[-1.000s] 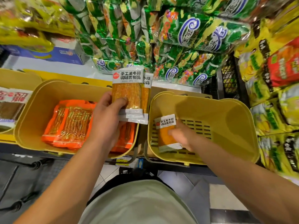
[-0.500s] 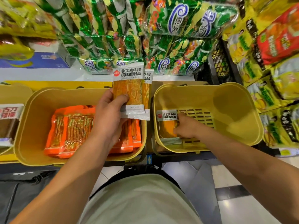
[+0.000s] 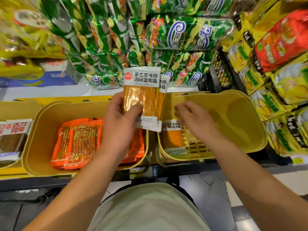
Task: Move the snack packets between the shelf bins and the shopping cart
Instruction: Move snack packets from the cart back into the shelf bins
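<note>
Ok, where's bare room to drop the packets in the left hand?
The right bin is bare right of the lone orange packet at its left wall. The middle bin is crowded with red-orange packets, bare only along its left wall.

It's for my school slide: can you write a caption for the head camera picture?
Left hand holds two orange snack packets above yellow bins; right hand hovers, empty, over one packet.

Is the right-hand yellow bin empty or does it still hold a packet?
Not empty. One white-topped orange packet lies flat against the yellow bin's left side; the slotted floor beside it is bare.
</note>
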Action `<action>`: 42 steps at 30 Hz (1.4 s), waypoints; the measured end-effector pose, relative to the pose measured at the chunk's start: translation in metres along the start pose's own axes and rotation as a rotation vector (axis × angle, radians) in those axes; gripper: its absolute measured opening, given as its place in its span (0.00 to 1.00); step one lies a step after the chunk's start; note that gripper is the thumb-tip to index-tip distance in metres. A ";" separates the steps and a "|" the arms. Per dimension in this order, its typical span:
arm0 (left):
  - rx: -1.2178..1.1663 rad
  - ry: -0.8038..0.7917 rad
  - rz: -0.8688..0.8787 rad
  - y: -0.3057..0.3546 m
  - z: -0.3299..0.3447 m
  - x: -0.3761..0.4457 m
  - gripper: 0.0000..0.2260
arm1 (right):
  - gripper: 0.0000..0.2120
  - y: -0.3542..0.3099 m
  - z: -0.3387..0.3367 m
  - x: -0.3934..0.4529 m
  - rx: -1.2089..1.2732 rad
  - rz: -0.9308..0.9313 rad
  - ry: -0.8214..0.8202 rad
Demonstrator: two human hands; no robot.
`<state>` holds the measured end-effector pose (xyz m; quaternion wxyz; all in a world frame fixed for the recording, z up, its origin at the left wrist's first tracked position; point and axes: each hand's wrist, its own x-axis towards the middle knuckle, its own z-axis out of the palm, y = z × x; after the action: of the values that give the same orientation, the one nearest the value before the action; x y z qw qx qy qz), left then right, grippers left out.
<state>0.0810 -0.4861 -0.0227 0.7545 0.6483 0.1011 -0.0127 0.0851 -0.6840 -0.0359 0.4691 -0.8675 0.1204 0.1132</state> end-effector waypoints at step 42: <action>0.784 0.050 0.338 -0.031 0.056 -0.030 0.09 | 0.10 0.089 -0.034 0.053 0.038 0.574 -0.396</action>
<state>0.0551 -0.5495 -0.0400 0.4397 0.8937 -0.0007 0.0893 0.1102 -0.7657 -0.1041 0.4486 -0.7505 0.2683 0.4045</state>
